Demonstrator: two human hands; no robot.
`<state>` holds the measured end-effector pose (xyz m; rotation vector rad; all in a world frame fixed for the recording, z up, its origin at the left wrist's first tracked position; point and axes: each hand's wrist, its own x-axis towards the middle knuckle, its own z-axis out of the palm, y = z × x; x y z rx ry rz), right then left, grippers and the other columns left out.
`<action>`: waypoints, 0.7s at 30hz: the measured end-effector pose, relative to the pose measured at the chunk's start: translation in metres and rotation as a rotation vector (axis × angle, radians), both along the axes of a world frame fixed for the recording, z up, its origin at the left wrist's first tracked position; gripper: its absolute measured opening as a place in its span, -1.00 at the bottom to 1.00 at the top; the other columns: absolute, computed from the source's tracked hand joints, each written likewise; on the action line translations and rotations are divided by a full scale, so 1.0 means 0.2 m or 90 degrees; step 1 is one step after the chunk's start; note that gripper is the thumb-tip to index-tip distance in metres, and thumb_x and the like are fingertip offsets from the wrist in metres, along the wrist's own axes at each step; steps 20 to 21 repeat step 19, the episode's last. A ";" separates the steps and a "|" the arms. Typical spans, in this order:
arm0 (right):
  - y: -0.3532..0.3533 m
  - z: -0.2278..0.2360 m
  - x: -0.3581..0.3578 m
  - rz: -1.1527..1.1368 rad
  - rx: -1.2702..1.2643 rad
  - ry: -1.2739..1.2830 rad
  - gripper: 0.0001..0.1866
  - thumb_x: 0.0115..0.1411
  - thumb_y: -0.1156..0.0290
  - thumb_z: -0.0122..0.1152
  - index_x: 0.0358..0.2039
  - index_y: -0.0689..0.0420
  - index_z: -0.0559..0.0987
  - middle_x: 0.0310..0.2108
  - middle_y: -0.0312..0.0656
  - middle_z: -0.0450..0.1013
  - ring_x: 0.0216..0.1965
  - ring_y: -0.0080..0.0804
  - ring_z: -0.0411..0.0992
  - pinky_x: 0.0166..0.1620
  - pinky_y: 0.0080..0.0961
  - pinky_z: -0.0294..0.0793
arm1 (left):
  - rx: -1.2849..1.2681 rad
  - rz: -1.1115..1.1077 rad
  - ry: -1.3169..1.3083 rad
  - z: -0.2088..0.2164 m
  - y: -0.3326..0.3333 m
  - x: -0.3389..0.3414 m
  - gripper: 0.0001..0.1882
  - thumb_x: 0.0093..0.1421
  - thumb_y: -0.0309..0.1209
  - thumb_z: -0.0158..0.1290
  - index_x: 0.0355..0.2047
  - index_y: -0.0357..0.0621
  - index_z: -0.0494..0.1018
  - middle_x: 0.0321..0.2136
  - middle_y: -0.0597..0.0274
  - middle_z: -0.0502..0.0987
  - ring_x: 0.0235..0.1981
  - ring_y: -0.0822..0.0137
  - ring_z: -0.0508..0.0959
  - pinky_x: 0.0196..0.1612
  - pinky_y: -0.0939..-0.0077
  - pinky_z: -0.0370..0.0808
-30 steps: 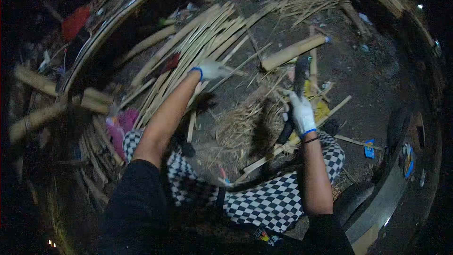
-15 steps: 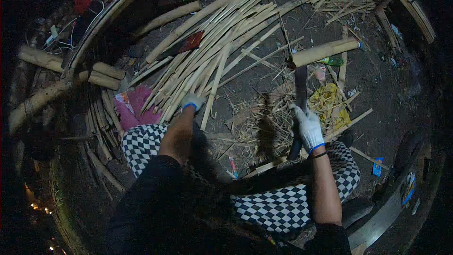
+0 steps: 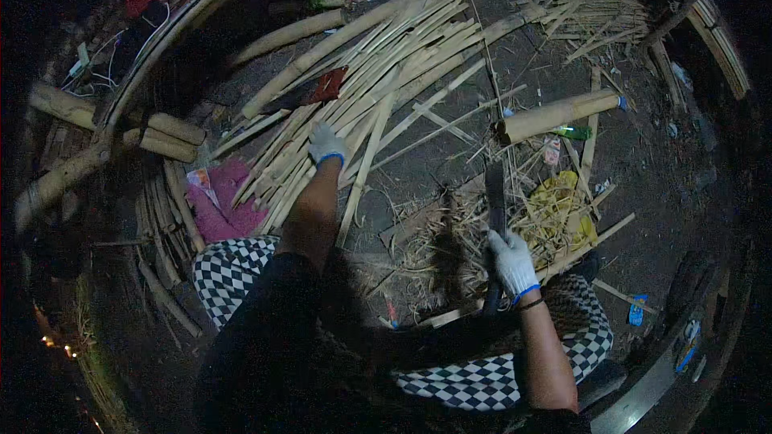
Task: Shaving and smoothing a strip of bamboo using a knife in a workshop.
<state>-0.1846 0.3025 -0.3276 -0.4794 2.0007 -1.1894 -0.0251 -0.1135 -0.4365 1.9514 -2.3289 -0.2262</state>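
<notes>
My left hand (image 3: 326, 145), in a white glove with a blue cuff, lies palm down on the pile of split bamboo strips (image 3: 378, 80). Its fingers look loosely spread over them. A similar glove covers my right hand (image 3: 512, 261), which is closed round the handle of a machete (image 3: 496, 197). The dark blade points away from me, above scattered bamboo shavings (image 3: 450, 249). Beyond its tip, a thick bamboo pole piece (image 3: 559, 115) lies on the ground. Left of the strips rests a dark, reddish-brown flat object (image 3: 326, 87).
A pink cloth (image 3: 227, 201) lies at the near end of the strips. Yellow plastic (image 3: 560, 209) sits among shavings on the right, with a green bottle (image 3: 572, 133) behind it. Cut bamboo lengths (image 3: 165, 135) stand at left. More thin strips (image 3: 595, 20) lie at the far right.
My left hand has moved farther up the bamboo strips. My right hand and the machete have come slightly nearer and to the left. The whole view has shifted a little.
</notes>
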 end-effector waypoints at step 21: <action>-0.14 0.06 0.06 0.035 0.037 -0.045 -0.76 0.28 0.26 0.08 -0.19 0.13 0.55 -0.62 -0.41 0.35 -0.64 -0.63 0.28 -0.56 -0.57 0.28 | 0.110 -0.089 0.009 0.05 -0.32 0.22 -0.53 0.01 -0.25 0.11 -0.03 -0.08 0.46 0.02 -0.17 0.43 0.04 -0.04 0.45 0.08 0.19 0.39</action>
